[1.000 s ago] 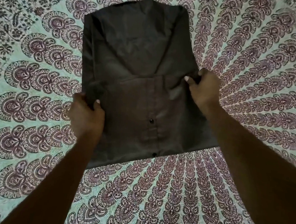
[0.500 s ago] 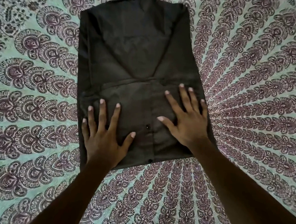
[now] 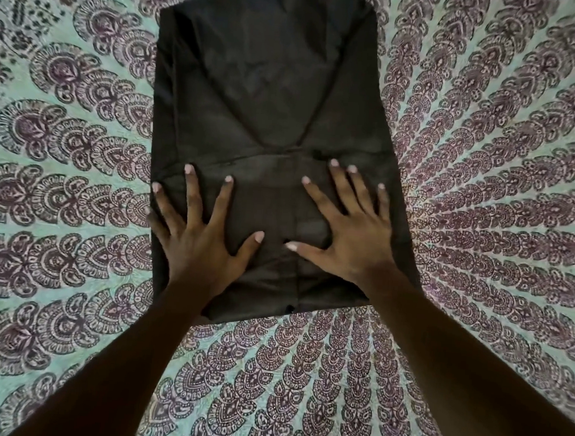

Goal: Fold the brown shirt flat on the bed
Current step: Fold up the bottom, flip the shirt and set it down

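Bed: fills the whole view; covered by a bedspread [image 3: 487, 163] printed with purple-brown feather motifs fanning outward on a pale green ground.
Shirt: brown shirt [image 3: 270, 97] lies flat on the bedspread, centre of view, folded into a tall narrow block. Both side edges turned inward; two diagonal creases run down from the far corners and meet near mid-length. A lower panel is folded up over the near half, its top edge a slightly slanted line just beyond the fingertips.
Placket: a vertical seam runs down the near panel between the two hands; one dark button [image 3: 290, 308] visible at the near hem.
Right hand: right hand [image 3: 349, 235] palm down on the right part of the near panel, fingers spread wide and pointing away from the person, thumb aimed toward the centre seam. Grip apart, nothing pinched; flat contact with cloth.
Left hand: left hand [image 3: 199, 239] palm down on the left part of the near panel, fingers splayed, little finger at the shirt's left edge. Grip apart, nothing held.
Thumbs: tips close together, not touching.
Forearms: both bare, entering from the near corners.
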Available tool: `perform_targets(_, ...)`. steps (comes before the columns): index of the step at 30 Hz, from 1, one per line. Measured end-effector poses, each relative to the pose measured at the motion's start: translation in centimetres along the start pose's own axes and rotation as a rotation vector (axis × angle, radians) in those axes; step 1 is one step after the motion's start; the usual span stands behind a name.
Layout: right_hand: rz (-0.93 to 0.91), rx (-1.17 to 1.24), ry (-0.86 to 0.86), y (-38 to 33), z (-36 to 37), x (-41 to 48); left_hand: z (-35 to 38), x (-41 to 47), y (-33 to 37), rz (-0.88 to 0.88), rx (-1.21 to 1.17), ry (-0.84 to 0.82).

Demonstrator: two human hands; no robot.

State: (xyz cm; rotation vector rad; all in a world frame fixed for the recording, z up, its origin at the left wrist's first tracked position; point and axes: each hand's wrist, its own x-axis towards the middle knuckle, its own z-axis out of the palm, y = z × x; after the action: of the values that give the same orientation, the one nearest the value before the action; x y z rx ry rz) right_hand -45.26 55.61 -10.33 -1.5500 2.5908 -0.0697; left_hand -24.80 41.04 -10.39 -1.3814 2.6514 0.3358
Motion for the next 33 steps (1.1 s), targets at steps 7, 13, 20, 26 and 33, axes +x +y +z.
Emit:
perform_targets(7, 0.08, 0.042, -0.078, 4.5, -1.3, -1.1, -2.9, -0.7, -2.1, 0.057, -0.282, -0.073)
perform_targets(13, -0.274, -0.038, 0.025, 5.5, -2.4, -8.7, -2.7, -10.1, -7.6, 0.384, -0.091, -0.131)
perform_targets(20, -0.281, -0.054, 0.057, 7.2, -1.0, -11.8, -0.9, -10.0, -9.3, 0.425, -0.041, -0.083)
perform_targets(26, -0.126, 0.234, 0.336, 6.6, -5.6, -5.2, -6.4, -5.4, -7.5, 0.213, -0.508, 0.156)
perform_targets(33, 0.018, 0.399, 0.443, 6.8, -13.2, 8.9, -15.0, 7.5, -4.2, 0.075, -0.721, 0.403)
